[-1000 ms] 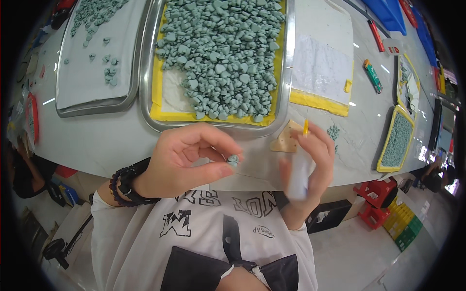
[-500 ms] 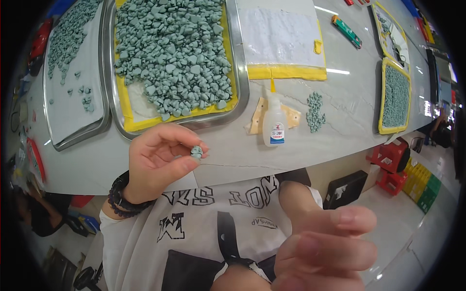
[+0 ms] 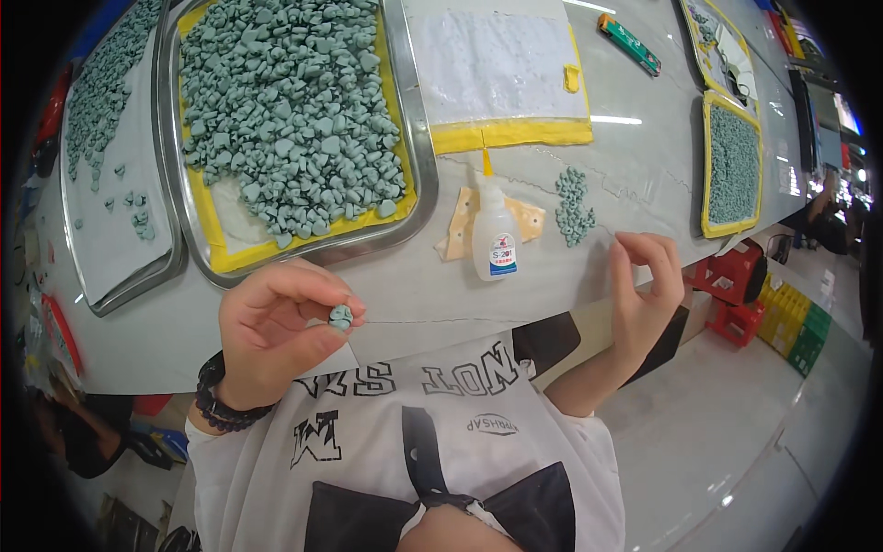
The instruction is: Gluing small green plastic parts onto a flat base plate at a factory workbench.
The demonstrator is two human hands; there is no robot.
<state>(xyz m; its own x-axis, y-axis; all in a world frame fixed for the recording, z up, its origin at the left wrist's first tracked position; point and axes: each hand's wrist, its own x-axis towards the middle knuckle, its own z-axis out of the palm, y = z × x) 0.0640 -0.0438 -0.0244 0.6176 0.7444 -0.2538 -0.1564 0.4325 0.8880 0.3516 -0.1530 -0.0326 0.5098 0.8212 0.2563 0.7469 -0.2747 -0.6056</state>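
Note:
My left hand (image 3: pixel 267 322) is closed in a pinch on a small grey-green stone-like piece (image 3: pixel 341 317), held above the table's near edge. Its palm faces inward, and a dark beaded bracelet is on the wrist. My right hand (image 3: pixel 648 285) is over the table edge at the right, thumb and forefinger tips brought together. Whatever lies between those tips is too small to make out. Just left of it is a small heap of tiny grey-green pieces (image 3: pixel 575 207). A white glue bottle (image 3: pixel 495 241) with a yellow nozzle lies on a pale yellow-orange strip (image 3: pixel 457 224), between my hands.
A metal tray (image 3: pixel 425 175) full of larger grey-green pieces stands at the left, beside another tray (image 3: pixel 170 267) of pieces. Behind the bottle lies a white sheet with yellow edging (image 3: pixel 510 133). A green box cutter (image 3: pixel 630 44) and a yellow-rimmed tray (image 3: pixel 706 198) are farther right.
My right hand has moved from low and close at the right up to beside the small heap. My left hand keeps its piece and sits slightly lower and left. The whole view has shifted a little.

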